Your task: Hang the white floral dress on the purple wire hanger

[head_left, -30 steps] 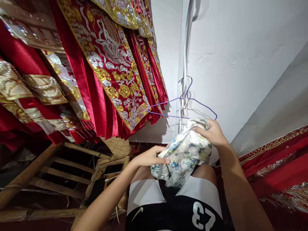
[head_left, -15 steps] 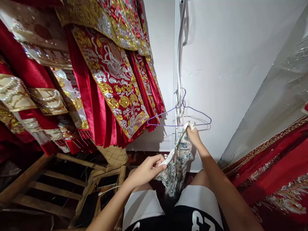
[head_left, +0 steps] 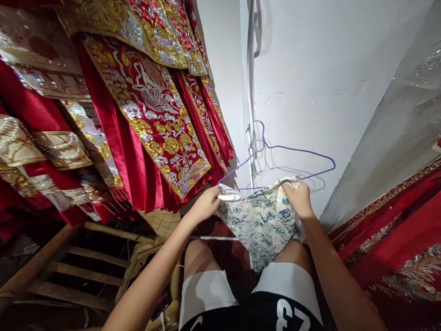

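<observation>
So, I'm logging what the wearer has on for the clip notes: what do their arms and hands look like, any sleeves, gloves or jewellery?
Both arms are bare to the frame edge: no sleeves, gloves, watch or bracelet. The left hand and right hand show no rings. Below them, black-and-white shorts with white numerals.

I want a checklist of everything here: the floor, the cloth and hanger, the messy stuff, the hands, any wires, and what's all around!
Surface: dark floor below the knees.
Job's things: patterned cloth spread just below the bar of a purple wire hanger.
Clutter: wooden frame, woven basket.
Grippers: left hand and right hand each grip a top corner of the cloth.
Cables: white strap or cord running down the wall corner.
Surroundings: red and gold embroidered garments hanging at left, white wall.
</observation>
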The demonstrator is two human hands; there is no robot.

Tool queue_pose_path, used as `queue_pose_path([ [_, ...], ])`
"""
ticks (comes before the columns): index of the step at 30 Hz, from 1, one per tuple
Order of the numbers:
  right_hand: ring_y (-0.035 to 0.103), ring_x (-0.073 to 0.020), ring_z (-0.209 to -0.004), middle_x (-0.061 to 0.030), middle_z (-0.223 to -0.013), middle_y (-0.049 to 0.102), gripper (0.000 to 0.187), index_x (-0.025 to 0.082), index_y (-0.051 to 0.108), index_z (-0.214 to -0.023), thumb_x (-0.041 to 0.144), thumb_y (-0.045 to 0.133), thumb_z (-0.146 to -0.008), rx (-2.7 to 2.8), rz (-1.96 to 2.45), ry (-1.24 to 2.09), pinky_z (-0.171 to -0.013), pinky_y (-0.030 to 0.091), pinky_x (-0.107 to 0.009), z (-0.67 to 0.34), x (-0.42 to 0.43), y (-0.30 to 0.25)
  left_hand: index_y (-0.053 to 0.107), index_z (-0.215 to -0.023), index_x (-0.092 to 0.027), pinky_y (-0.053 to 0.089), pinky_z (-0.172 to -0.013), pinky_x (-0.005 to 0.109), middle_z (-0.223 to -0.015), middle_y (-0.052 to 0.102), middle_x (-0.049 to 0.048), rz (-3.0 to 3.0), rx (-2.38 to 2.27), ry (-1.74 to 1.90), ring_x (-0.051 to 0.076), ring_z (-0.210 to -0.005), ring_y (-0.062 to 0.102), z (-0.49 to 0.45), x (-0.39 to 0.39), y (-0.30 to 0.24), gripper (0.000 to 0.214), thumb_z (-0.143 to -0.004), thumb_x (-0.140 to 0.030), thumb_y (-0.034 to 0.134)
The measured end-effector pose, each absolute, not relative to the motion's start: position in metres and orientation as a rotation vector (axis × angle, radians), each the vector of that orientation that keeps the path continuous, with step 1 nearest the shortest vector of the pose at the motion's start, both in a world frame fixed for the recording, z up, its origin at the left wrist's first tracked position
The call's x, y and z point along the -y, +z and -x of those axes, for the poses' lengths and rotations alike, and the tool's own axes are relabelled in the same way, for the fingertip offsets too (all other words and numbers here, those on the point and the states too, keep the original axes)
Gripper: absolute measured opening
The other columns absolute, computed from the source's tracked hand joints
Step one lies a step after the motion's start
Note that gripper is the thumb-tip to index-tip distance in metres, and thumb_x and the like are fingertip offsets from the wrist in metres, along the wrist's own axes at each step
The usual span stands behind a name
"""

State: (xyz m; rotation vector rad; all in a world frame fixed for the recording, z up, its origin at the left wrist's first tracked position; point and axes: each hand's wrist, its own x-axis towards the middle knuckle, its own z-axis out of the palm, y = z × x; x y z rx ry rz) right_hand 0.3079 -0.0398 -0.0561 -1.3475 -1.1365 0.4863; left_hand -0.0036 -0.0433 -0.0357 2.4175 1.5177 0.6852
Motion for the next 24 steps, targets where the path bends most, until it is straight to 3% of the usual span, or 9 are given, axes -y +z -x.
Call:
queue_pose_path([
  [3, 0.048, -0.0171, -0.064, 0.0001, -0.058, 0.053, 0.027, 0.019, 0.057, -0.062, 0.042, 0.069, -0.067, 1.117, 1.327, 0.478, -0.058, 0.040, -0.029, -0.305, 0.046, -0.052, 0.065, -0.124, -0.016, 0.040, -0.117, 0.042, -0.143, 0.061, 0.0132, -2.321, -1.365, 1.072, 0.026, -0.136, 0.054, 0.005, 0.030, -0.018, 0.039, -0.090, -0.022, 0.047],
  [5, 0.053, -0.0196, -0.067, -0.0019, -0.060, 0.058, 0.028, 0.017, 0.062, -0.066, 0.044, 0.071, -0.067, 1.106, 1.341, 0.479, -0.060, 0.043, -0.029, -0.301, 0.048, -0.054, 0.064, -0.123, -0.014, 0.036, -0.120, 0.045, -0.148, 0.057, 0.0147, -2.271, -1.427, 1.196, 0.028, -0.141, 0.049, 0.008, 0.026, -0.015, 0.039, -0.090, -0.027, 0.049],
  [11, 0.056, -0.0214, -0.070, -0.0039, -0.063, 0.063, 0.028, 0.018, 0.064, -0.068, 0.045, 0.067, -0.071, 1.114, 1.402, 0.535, -0.062, 0.044, -0.030, -0.293, 0.048, -0.071, 0.068, -0.097, -0.017, 0.040, -0.117, 0.046, -0.138, 0.065, 0.0137, -2.312, -1.516, 1.097, 0.029, -0.136, 0.055, 0.021, 0.045, -0.040, 0.024, -0.086, -0.027, 0.050],
  [15, 0.054, -0.0194, -0.065, -0.0017, -0.059, 0.059, 0.023, 0.019, 0.060, -0.065, 0.041, 0.063, -0.072, 1.157, 1.391, 0.561, -0.060, 0.043, -0.029, -0.288, 0.049, -0.070, 0.064, -0.084, -0.019, 0.040, -0.117, 0.049, -0.143, 0.061, 0.0146, -2.245, -1.527, 1.148, 0.030, -0.137, 0.054, 0.027, 0.060, -0.055, 0.016, -0.086, -0.028, 0.051],
  [20, 0.060, -0.0217, -0.066, -0.0035, -0.062, 0.065, 0.024, 0.018, 0.064, -0.067, 0.041, 0.069, -0.069, 1.094, 1.395, 0.556, -0.060, 0.046, -0.030, -0.275, 0.052, -0.067, 0.061, -0.087, -0.019, 0.038, -0.117, 0.046, -0.145, 0.059, 0.0140, -2.040, -1.471, 1.446, 0.029, -0.138, 0.052, 0.027, 0.056, -0.037, 0.019, -0.090, -0.034, 0.050],
  [24, 0.064, -0.0243, -0.069, -0.0054, -0.066, 0.069, 0.025, 0.020, 0.066, -0.071, 0.044, 0.072, -0.068, 1.058, 1.319, 0.626, -0.060, 0.048, -0.031, -0.258, 0.054, -0.079, 0.058, -0.084, -0.020, 0.042, -0.111, 0.042, -0.133, 0.066, 0.0123, -2.053, -1.381, 1.561, 0.028, -0.129, 0.056, 0.010, 0.042, -0.012, 0.018, -0.091, -0.035, 0.051],
])
